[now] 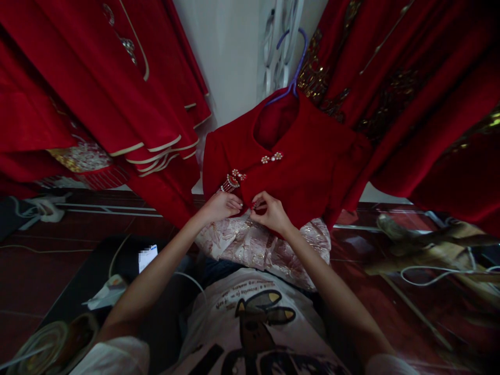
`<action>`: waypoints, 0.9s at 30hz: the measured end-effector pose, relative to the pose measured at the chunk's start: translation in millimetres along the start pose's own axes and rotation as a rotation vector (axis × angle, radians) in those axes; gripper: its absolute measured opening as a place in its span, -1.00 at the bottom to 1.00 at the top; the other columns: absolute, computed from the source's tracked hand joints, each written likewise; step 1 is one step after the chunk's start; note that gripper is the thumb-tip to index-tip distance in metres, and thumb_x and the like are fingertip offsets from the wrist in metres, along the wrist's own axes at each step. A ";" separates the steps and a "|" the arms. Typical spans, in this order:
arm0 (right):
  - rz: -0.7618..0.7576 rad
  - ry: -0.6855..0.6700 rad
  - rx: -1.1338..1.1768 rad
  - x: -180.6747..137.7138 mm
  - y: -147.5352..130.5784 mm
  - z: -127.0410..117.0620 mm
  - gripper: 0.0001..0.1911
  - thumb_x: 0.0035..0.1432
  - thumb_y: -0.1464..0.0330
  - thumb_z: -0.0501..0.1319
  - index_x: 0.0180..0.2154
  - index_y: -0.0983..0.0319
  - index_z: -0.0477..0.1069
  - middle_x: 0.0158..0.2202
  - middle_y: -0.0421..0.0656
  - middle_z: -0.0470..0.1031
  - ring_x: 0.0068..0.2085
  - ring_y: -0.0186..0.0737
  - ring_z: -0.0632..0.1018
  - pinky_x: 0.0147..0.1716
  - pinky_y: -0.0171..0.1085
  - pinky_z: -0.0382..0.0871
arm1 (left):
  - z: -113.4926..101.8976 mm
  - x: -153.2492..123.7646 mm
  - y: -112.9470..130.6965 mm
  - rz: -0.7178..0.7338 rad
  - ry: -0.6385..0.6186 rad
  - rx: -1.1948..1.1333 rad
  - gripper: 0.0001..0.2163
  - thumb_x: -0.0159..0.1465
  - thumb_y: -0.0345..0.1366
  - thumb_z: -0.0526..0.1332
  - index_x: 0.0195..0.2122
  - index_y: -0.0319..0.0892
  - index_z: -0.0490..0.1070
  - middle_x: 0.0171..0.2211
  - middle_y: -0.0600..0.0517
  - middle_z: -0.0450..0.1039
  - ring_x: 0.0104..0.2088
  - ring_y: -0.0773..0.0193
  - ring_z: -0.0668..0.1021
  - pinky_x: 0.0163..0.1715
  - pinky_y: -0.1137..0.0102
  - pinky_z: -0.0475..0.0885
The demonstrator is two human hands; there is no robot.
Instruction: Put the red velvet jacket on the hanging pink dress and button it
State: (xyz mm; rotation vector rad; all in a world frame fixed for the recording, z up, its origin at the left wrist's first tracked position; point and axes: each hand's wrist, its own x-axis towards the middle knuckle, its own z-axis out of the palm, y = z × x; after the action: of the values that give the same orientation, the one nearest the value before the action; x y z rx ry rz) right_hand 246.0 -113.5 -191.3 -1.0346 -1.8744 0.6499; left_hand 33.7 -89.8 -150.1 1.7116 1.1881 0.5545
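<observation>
A red jacket [304,161] hangs on a purple hanger [300,65] in front of me. Flower-shaped bead ornaments [272,158] sit on its chest, and a tasselled brooch [230,182] is at its left front. My left hand [223,207] lies just below the brooch, fingertips closed together against the jacket's lower front; what they grip is too small to make out. Close by, my right hand [270,211] is closed in a pinch with thumb and forefinger on a tiny reddish, shiny bit at the jacket's front. Below both hands, pink-and-gold brocade fabric [261,242] covers my lap.
Red garments [152,104] with pale piping hang at left, and gold-embroidered red ones [390,78] at right. A white metal rack [283,47] holds the hanger. At lower left are a phone with a lit screen [147,258] and a plastic cup [42,344]. Cables [429,276] lie at right.
</observation>
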 end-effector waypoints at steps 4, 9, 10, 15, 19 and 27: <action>-0.009 0.030 -0.024 -1.8 -7.2 14.9 -0.82 0.10 0.44 0.24 -0.20 0.22 0.37 -0.26 -0.16 0.47 -0.26 -0.31 0.52 -0.22 -0.31 0.52 | 1.7 1.4 -5.1 0.034 0.020 0.030 -0.91 0.04 -0.43 0.37 -0.42 -0.25 0.50 -0.40 -0.01 0.64 -0.37 0.28 0.66 -0.28 0.43 0.56; 0.032 0.124 -0.006 -4.2 -4.7 25.0 -0.87 0.21 0.36 0.22 -0.18 0.22 0.42 -0.24 -0.14 0.49 -0.27 -0.30 0.54 -0.23 -0.30 0.53 | 5.1 2.6 -10.5 0.084 0.087 0.120 -0.89 0.07 -0.32 0.38 -0.38 -0.21 0.54 -0.39 0.01 0.64 -0.37 0.28 0.66 -0.31 0.43 0.55; 0.035 0.138 0.006 -4.8 -4.8 26.1 -0.87 0.22 0.35 0.22 -0.18 0.22 0.43 -0.24 -0.14 0.49 -0.27 -0.30 0.54 -0.23 -0.31 0.54 | 5.9 2.3 -10.5 0.090 0.105 0.145 -0.89 0.09 -0.30 0.37 -0.38 -0.21 0.54 -0.39 0.01 0.64 -0.37 0.27 0.66 -0.31 0.43 0.55; 0.053 0.198 0.042 -7.8 -8.8 30.5 -0.86 0.24 0.33 0.21 -0.18 0.22 0.47 -0.26 -0.13 0.48 -0.29 -0.31 0.54 -0.27 -0.33 0.55 | 9.7 -1.5 -6.8 0.136 0.197 0.281 -0.92 0.10 -0.33 0.31 -0.39 -0.21 0.55 -0.41 0.02 0.63 -0.36 0.25 0.66 -0.32 0.43 0.53; 0.048 0.216 0.047 -8.8 -11.1 31.9 -0.85 0.24 0.32 0.20 -0.18 0.22 0.49 -0.26 -0.14 0.48 -0.29 -0.31 0.54 -0.27 -0.33 0.57 | 11.5 -5.2 -1.0 0.127 0.221 0.318 -0.92 0.08 -0.35 0.29 -0.40 -0.21 0.56 -0.42 0.02 0.63 -0.37 0.26 0.65 -0.34 0.45 0.51; 0.052 0.235 0.034 -9.8 -14.7 34.3 -0.85 0.25 0.33 0.19 -0.19 0.23 0.49 -0.27 -0.14 0.45 -0.29 -0.32 0.53 -0.27 -0.34 0.57 | 10.7 -2.3 -4.1 0.184 0.246 0.326 -0.92 0.09 -0.36 0.29 -0.44 -0.23 0.56 -0.45 0.02 0.62 -0.42 0.28 0.63 -0.39 0.48 0.46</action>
State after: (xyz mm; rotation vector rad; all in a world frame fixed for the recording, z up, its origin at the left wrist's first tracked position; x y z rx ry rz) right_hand 212.7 -130.5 -201.0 -1.0913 -1.6328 0.5616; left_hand 39.1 -96.2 -158.2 2.0905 1.3587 0.7305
